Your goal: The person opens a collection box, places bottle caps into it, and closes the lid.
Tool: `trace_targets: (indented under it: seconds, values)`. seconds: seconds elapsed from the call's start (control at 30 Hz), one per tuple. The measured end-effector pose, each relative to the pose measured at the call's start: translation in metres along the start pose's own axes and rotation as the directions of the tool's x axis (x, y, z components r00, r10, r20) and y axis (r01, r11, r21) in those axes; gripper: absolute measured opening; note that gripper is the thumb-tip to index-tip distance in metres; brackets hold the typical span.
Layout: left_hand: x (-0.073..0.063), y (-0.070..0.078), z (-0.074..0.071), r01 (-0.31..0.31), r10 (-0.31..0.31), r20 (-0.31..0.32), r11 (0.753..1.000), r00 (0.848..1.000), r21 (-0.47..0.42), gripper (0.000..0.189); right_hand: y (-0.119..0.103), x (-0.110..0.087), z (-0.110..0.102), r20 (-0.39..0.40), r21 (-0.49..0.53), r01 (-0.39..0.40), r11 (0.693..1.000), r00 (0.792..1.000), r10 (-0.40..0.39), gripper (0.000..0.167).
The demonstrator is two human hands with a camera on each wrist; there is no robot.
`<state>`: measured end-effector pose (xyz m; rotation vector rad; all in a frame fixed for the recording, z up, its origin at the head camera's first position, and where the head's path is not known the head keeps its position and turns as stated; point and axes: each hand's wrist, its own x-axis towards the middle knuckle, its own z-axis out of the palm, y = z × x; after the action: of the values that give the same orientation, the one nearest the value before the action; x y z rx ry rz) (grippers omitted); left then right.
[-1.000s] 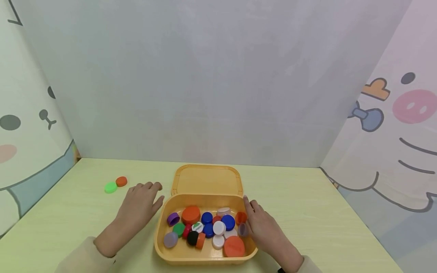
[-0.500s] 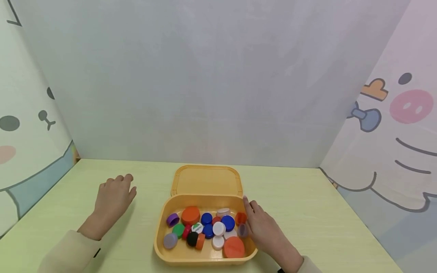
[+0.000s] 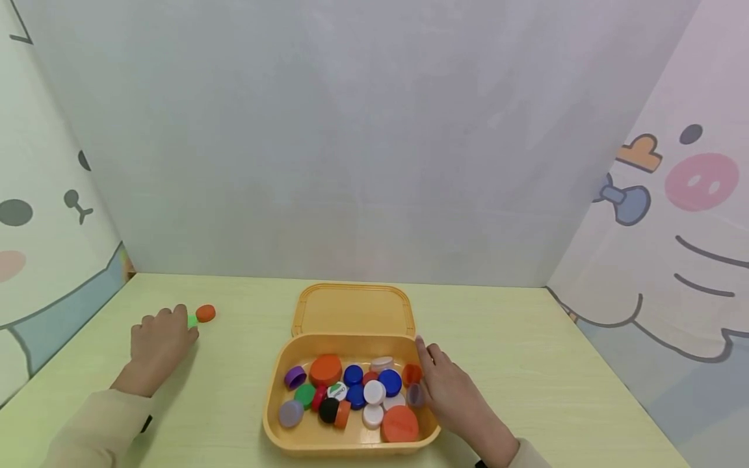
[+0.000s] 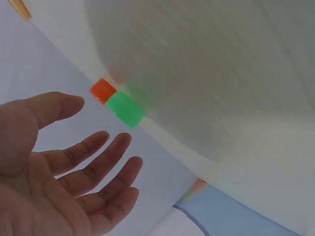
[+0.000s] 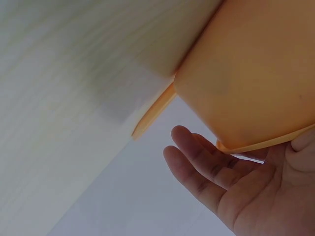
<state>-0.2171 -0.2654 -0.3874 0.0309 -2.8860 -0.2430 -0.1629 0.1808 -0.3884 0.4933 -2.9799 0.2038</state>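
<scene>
My left hand (image 3: pixel 161 344) is over the table at the left, by a bright green bottle cap (image 4: pixel 125 108) that it partly covers in the head view. In the left wrist view its thumb and fingers are apart, with nothing between them. A red-orange bottle cap (image 3: pixel 205 313) lies against the green one. My right hand (image 3: pixel 455 394) rests on the right rim of a yellow plastic box (image 3: pixel 351 448); its thumb is hidden behind the box wall in the right wrist view. Several bottle caps lie in the box, among them a large orange cap (image 3: pixel 400 424).
The box's yellow lid (image 3: pixel 354 309) lies behind it on the pale table (image 3: pixel 497 351). A grey cloth wall (image 3: pixel 351 143) stands at the table's back. Printed panels with cartoon animals flank both sides.
My left hand has moved left from beside the box, passing in front of the two loose caps, to the green cap. My right hand stays on the box rim.
</scene>
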Motion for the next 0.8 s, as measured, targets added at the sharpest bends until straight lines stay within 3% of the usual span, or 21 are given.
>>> trace_targets:
  seconds: [0.37, 0.8]
  values:
    - [0.012, -0.023, 0.0, 0.058, -0.06, 0.165, 0.998, 0.985, 0.014, 0.029, -0.001, -0.001, -0.002, 0.013, 0.009, 0.015, 1.0, 1.0, -0.015, 0.055]
    - [0.016, -0.029, 0.009, 0.036, -0.032, 0.16, 0.999, 0.987, -0.017, 0.033, -0.001, -0.001, -0.001, 0.0, 0.005, 0.023, 1.0, 1.0, -0.023, 0.056]
